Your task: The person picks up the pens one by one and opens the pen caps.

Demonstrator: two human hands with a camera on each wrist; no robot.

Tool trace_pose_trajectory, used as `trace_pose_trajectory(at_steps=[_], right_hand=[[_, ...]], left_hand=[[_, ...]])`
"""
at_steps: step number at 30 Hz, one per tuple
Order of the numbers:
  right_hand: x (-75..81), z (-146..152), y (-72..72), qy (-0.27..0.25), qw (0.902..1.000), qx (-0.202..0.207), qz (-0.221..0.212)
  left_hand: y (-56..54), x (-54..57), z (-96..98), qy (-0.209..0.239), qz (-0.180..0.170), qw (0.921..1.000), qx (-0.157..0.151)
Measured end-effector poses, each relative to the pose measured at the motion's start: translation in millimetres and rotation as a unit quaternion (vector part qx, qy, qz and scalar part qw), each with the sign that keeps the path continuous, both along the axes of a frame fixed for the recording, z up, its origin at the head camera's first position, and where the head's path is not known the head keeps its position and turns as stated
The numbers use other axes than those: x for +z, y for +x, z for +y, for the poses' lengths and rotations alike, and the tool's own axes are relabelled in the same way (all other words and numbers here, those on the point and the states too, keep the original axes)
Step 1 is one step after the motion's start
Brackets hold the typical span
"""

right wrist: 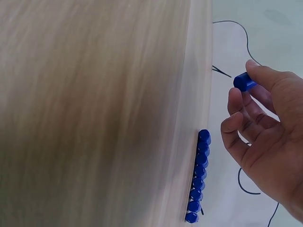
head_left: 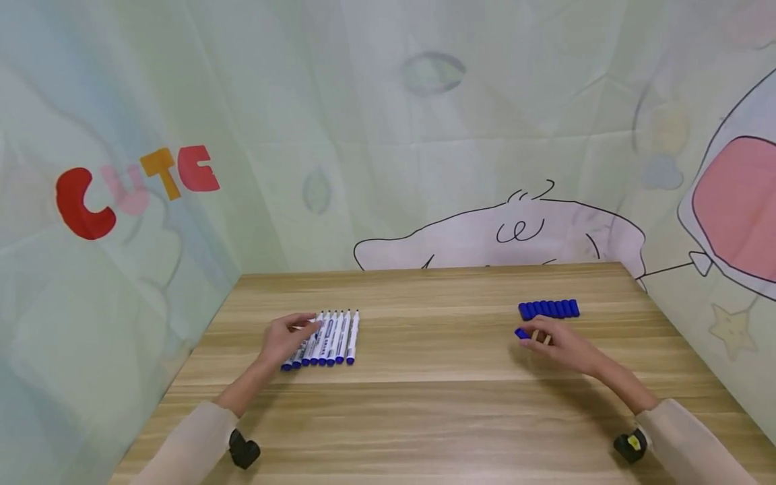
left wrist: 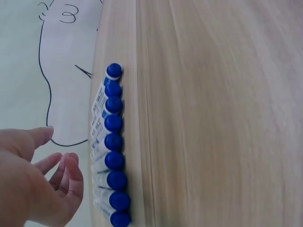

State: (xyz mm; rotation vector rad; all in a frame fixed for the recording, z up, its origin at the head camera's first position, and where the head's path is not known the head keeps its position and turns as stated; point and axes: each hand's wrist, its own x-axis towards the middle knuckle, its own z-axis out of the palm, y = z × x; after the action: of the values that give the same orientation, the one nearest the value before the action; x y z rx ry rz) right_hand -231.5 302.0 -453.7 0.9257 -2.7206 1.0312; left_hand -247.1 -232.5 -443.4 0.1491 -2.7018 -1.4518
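Observation:
Several uncapped white markers [head_left: 329, 338] with blue ends lie side by side at the left of the table, dark tips toward the back. Over the leftmost of them is my left hand [head_left: 289, 340], thumb and fingers apart with nothing between them in the left wrist view. In that view the blue marker ends [left wrist: 113, 142] form a line beside the hand. My right hand [head_left: 559, 343] pinches a blue marker cap [right wrist: 242, 82] between thumb and fingertips, raised off the table. Just behind it a row of blue caps [head_left: 549, 309] lies packed together.
The wooden table [head_left: 436, 417] stretches between the markers and the caps. Printed fabric [head_left: 376, 135] hangs behind it and at both sides. A black wrist device [head_left: 244, 449] sits at the left sleeve and another [head_left: 630, 446] at the right.

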Motion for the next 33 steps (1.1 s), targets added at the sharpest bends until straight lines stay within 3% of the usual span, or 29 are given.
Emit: trace_pose_trajectory(at_steps=[6, 13, 19, 26, 33], right_hand=[[0.2, 3.6, -3.2, 0.003, 0.9996, -0.027, -0.011], [6.9, 10.9, -9.8, -0.004, 0.9988, -0.046, 0.019], [9.5, 20.4, -13.2, 0.002, 0.9954, -0.093, 0.023], [6.4, 31.0, -18.1, -0.014, 0.9916, -0.121, 0.042], [4.1, 39.4, -23.5, -0.031, 0.9878, -0.141, 0.059]], left_hand=[[0.2, 2.3, 14.5, 0.015, -0.015, 0.9995, -0.021], [-1.4, 4.0, 29.3, 0.039, -0.009, 0.9989, -0.026], [2.3, 1.3, 41.5, 0.062, 0.018, 0.9954, -0.070], [4.5, -2.7, 52.4, 0.047, 0.055, 0.9857, -0.153], [5.1, -5.8, 58.7, 0.039, 0.046, 0.9823, -0.178]])
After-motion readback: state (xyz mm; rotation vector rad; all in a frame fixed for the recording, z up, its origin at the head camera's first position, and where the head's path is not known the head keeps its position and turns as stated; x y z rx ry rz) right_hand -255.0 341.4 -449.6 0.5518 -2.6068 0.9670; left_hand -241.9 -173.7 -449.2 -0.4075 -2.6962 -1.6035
